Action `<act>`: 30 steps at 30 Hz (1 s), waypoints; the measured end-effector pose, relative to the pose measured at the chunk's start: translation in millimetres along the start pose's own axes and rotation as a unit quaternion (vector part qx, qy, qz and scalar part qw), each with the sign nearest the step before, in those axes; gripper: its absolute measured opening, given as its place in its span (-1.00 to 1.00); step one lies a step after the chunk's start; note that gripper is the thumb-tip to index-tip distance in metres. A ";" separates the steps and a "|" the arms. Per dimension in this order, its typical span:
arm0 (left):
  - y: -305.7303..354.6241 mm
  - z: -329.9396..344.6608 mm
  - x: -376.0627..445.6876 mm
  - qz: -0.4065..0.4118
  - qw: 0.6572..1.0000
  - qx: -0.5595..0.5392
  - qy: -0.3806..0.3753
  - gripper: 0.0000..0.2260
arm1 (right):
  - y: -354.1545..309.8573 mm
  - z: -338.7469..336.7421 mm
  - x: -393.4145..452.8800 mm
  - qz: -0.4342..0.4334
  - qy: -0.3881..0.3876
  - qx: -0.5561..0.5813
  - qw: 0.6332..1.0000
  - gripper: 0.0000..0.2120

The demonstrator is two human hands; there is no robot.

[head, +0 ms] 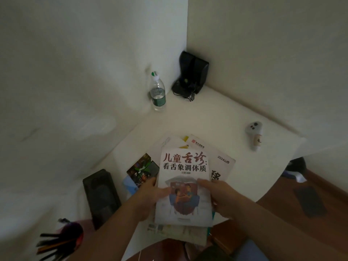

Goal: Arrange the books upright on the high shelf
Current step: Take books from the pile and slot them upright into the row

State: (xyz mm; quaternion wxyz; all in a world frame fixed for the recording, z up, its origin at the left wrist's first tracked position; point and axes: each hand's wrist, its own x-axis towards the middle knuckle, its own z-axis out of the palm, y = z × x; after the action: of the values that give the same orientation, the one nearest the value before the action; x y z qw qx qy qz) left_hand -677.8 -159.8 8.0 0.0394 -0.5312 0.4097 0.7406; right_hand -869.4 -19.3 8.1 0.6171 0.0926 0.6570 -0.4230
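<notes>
A white book with red and black Chinese title and a drawing of two people lies on top of a loose pile of books on the white shelf surface. My left hand grips its lower left edge, thumb on the cover. My right hand grips its lower right edge. Under it lie a white book marked 2024 and a dark, colourful book to the left.
A water bottle and a black device with a cable stand in the far corner by the white walls. A small white figure lies at the right. A black box and a cup of pencils sit at the left.
</notes>
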 end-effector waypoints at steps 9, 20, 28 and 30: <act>42.5 -13.9 -34.3 0.185 0.982 0.024 -0.007 -0.51 | -66.6 27.3 -25.2 -0.277 -0.075 -0.072 0.955 -0.49; 59.8 -29.9 -27.0 0.256 0.959 0.012 0.121 -0.63 | -72.8 47.2 -9.1 -0.383 -0.018 -0.228 0.895 -0.64; 20.5 -24.0 -10.2 0.229 0.963 -0.036 0.140 -0.69 | -37.3 60.6 13.3 -0.339 -0.023 -0.278 0.898 -0.79; 19.8 -26.2 -6.2 0.220 0.962 -0.026 0.157 -0.63 | -43.4 62.3 14.8 -0.325 -0.017 -0.273 0.905 -0.82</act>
State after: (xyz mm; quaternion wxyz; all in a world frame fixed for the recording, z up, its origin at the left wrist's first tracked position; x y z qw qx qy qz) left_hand -665.1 -187.5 21.6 -0.2031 -0.5383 0.4979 0.6489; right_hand -855.0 -94.1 21.6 0.4577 -0.3055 0.7300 -0.4052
